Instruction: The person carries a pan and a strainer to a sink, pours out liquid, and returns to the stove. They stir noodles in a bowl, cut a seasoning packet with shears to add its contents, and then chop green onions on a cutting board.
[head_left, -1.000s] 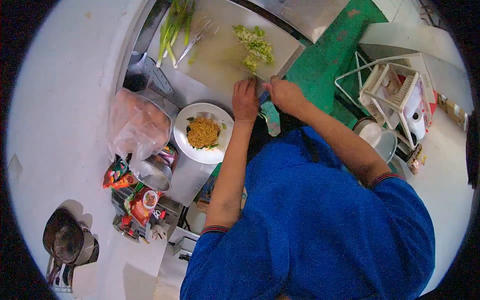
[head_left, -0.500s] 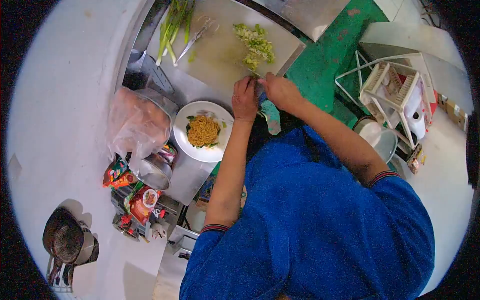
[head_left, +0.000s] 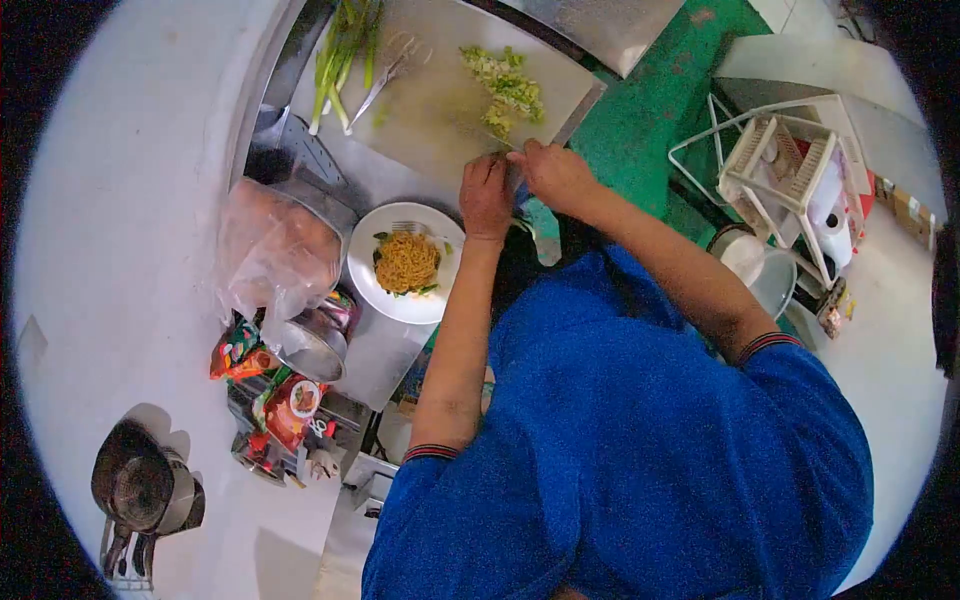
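Observation:
My left hand [head_left: 485, 200] is at the near edge of the pale cutting board [head_left: 430, 115], its fingers closed and bent together. Close beside it, my right hand [head_left: 557, 178] is closed too, its fingertips almost meeting the left ones. A thin, light strip shows between the fingertips, too small to name; whatever each hand grips is hidden. Just beyond the hands lies a pile of chopped green onion [head_left: 508, 88]. Whole green onions [head_left: 343, 55] and metal scissors [head_left: 380, 85] rest at the board's left side.
Left of my left hand stands a white plate [head_left: 363, 285] of noodles with a fork. Beyond it are a plastic bag [head_left: 275, 240], a metal bowl [head_left: 315, 345] and food packets [head_left: 292, 405]. A white rack [head_left: 790, 180] stands right; pans [head_left: 140, 480] hang at lower left.
My right hand has shifted slightly left, and its fingers are a little more curled. The left hand stays almost in place. The whole view has moved slightly.

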